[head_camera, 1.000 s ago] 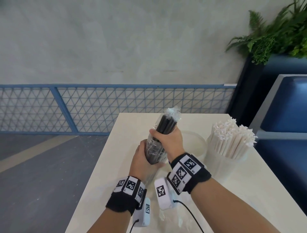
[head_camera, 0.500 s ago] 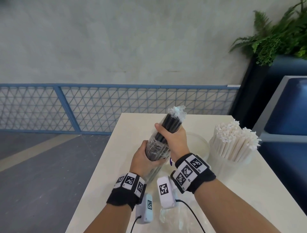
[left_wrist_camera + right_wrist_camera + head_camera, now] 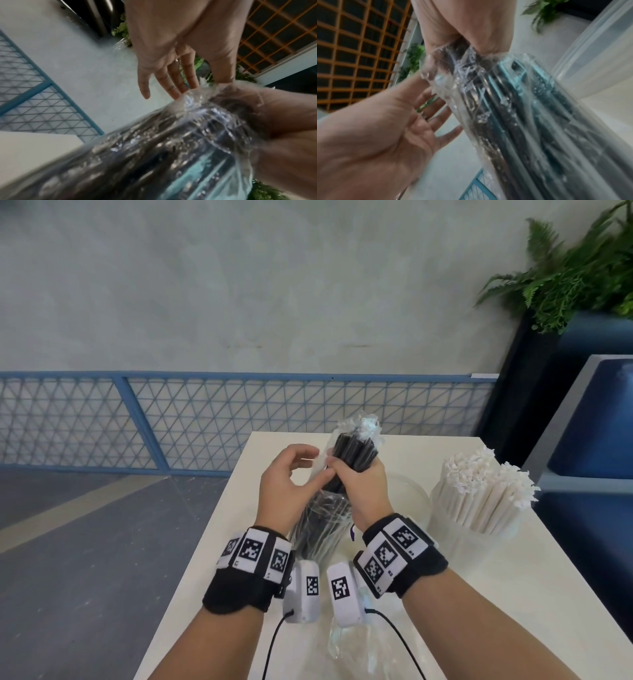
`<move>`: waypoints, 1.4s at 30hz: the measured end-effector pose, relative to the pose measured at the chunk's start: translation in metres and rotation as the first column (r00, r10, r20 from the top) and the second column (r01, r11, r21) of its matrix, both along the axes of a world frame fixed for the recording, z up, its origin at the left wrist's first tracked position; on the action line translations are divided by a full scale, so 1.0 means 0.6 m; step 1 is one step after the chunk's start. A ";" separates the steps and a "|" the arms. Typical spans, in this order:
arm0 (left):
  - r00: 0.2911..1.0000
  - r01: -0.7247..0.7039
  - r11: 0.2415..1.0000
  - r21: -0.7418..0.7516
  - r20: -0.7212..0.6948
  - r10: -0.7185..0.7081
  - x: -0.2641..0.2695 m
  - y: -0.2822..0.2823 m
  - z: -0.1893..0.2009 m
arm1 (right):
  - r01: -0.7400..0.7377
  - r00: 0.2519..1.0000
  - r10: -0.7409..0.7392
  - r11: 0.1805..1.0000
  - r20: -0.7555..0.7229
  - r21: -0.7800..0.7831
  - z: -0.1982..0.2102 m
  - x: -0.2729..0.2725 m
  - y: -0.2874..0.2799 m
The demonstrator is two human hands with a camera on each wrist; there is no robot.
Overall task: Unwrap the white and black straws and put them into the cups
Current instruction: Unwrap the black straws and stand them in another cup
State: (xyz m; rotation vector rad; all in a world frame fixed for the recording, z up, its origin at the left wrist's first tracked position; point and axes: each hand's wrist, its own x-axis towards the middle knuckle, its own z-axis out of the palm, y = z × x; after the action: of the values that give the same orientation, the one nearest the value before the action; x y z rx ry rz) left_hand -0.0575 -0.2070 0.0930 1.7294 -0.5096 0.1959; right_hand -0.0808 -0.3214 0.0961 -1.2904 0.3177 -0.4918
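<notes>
Peeling the clear wrap off the black straws

Head view: the right hand is gripping the black straws mid-bundle, their long axis near upright and tilting away over the table; the left hand, just left of them, is pinching a flap of the clear wrap; white straws are filling a cup to the right. Left wrist view: fingers are lying loose against the film. Right wrist view: the bundle is running downward from the fist.
</notes>
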 end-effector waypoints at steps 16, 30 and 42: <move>0.905 0.317 0.948 -0.017 -0.292 -0.308 0.002 0.014 -0.040 | 0.030 0.999 -0.035 0.993 0.040 0.113 0.011 -0.001 -0.035; 0.975 -0.028 0.948 0.317 -0.200 0.096 0.016 0.003 -0.107 | 0.100 0.980 -0.133 0.973 0.148 0.210 0.104 0.009 -0.085; 0.963 -0.140 0.955 0.262 -0.189 0.192 0.038 -0.010 -0.116 | 0.350 0.861 -0.439 0.878 0.258 0.327 0.169 -0.038 -0.164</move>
State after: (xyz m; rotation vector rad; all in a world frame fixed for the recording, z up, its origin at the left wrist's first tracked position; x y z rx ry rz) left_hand -0.0344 -0.2132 0.0232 2.0116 -0.2362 0.0674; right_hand -0.1039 -0.4198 0.1973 -0.8537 0.3618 -0.9718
